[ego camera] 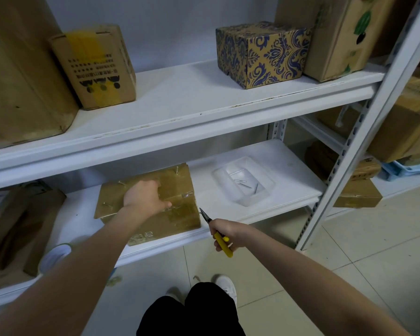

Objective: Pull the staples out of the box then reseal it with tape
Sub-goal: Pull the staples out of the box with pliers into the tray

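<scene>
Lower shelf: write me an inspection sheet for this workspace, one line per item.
Surface: white lower shelf, with box and tray apart on it.
Job's things: brown box with staples sticking out of its top; clear tray to its right holding loose staples; pliers, tip near the box's right corner.
Clutter: white round object at the shelf's front left, unclear what.
Hands: left hand rests on the box top; right hand grips the pliers.
Cables: nothing seen.
Surroundings: upper shelf with a taped carton and a blue-patterned carton; tiled floor.
</scene>
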`<action>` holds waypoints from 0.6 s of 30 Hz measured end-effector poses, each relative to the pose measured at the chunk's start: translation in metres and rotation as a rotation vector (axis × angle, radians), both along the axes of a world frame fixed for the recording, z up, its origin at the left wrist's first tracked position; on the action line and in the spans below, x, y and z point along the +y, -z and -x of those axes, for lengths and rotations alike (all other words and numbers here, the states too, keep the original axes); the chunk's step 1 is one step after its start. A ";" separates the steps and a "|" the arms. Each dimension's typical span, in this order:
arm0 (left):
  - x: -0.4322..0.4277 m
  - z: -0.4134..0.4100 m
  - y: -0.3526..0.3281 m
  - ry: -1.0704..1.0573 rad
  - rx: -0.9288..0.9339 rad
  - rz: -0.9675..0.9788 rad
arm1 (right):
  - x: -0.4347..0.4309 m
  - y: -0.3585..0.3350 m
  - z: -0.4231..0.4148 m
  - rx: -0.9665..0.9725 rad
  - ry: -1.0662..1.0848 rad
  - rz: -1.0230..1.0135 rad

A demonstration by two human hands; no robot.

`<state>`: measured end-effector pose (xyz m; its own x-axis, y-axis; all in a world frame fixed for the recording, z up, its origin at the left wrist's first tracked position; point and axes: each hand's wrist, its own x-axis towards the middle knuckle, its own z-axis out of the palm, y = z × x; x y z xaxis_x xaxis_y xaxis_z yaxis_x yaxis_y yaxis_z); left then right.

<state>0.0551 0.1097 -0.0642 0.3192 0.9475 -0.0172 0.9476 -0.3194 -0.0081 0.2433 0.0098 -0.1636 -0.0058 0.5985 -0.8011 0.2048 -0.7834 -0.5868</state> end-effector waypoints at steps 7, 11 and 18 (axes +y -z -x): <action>-0.001 -0.001 0.000 -0.001 -0.008 0.005 | -0.001 0.000 0.015 -0.023 0.007 0.003; -0.001 0.000 0.001 -0.010 -0.011 0.009 | -0.001 0.001 0.021 0.008 0.046 -0.026; 0.000 0.001 0.003 0.001 -0.019 0.012 | -0.001 0.004 0.025 0.119 0.150 -0.087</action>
<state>0.0540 0.1097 -0.0669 0.3204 0.9470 -0.0225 0.9473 -0.3201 0.0134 0.2188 0.0090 -0.1678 -0.0030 0.6668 -0.7452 0.0143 -0.7451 -0.6668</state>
